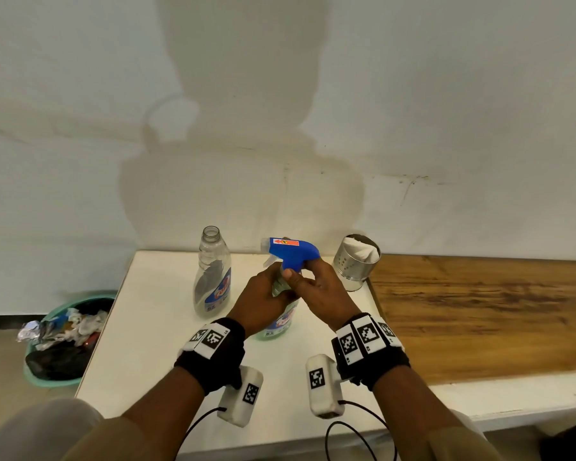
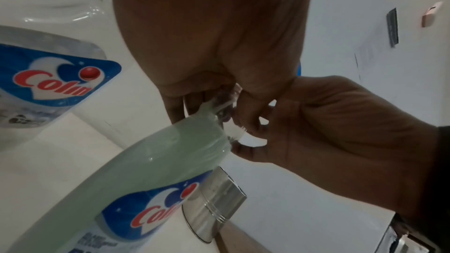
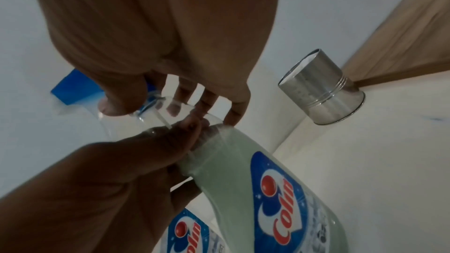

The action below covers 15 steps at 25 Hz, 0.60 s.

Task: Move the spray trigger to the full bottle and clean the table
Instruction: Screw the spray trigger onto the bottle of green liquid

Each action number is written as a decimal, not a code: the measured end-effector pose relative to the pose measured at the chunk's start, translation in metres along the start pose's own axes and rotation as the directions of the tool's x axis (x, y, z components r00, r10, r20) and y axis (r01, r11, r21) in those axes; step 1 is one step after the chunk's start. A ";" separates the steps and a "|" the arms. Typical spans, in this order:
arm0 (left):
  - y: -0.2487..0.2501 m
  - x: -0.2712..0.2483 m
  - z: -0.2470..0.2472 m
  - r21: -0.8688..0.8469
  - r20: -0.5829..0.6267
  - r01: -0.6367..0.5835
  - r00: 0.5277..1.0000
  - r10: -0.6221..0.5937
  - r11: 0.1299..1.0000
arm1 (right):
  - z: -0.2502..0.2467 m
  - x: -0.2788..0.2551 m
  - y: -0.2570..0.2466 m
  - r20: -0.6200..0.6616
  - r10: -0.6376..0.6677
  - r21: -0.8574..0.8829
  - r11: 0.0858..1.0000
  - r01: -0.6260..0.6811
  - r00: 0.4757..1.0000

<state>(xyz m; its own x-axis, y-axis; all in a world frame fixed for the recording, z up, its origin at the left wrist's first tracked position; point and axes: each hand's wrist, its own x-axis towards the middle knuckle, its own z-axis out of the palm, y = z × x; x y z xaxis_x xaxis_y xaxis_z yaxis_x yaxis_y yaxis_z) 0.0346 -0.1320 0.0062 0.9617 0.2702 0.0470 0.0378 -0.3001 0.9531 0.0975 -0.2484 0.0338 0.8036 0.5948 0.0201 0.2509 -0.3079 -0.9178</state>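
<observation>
Spray trigger (image 1: 291, 252) is gripped at its collar by right hand (image 1: 316, 289); full bottle (image 1: 281, 322) neck is held by left hand (image 1: 263, 299).

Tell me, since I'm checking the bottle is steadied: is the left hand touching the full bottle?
Touching. The right wrist view shows the left hand with its fingers wrapped round the full bottle just below the neck.

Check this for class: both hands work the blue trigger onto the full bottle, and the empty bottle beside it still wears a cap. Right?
Not quite. In the head view the empty bottle has an open neck, no cap. Otherwise right: left hand and right hand work the trigger onto the full bottle.
</observation>
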 end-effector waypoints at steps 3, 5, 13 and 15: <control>-0.004 0.001 0.003 0.003 0.001 -0.021 1.000 0.021 1.000 | 0.009 0.002 0.006 -0.077 0.024 0.028 0.999 -0.022 0.997; -0.006 0.001 0.008 0.025 -0.076 -0.045 0.996 0.047 0.999 | 0.019 0.003 0.006 -0.199 0.035 0.079 0.997 -0.020 0.979; 0.001 -0.007 0.014 0.052 -0.150 -0.085 0.984 0.092 0.995 | 0.032 -0.010 -0.009 -0.400 0.129 0.147 0.986 -0.075 0.907; 0.011 -0.012 0.005 -0.032 0.058 -0.113 0.992 0.115 0.993 | 0.017 -0.021 -0.010 -0.306 0.067 0.210 0.978 -0.001 0.950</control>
<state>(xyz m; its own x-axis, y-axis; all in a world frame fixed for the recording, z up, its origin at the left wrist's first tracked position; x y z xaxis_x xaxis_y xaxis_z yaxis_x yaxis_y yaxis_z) 0.0248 -0.1435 0.0145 0.9737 0.1807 0.1391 -0.0802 -0.2996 0.9507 0.0689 -0.2455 0.0354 0.9450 0.3174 0.0793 0.1310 -0.1453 -0.9807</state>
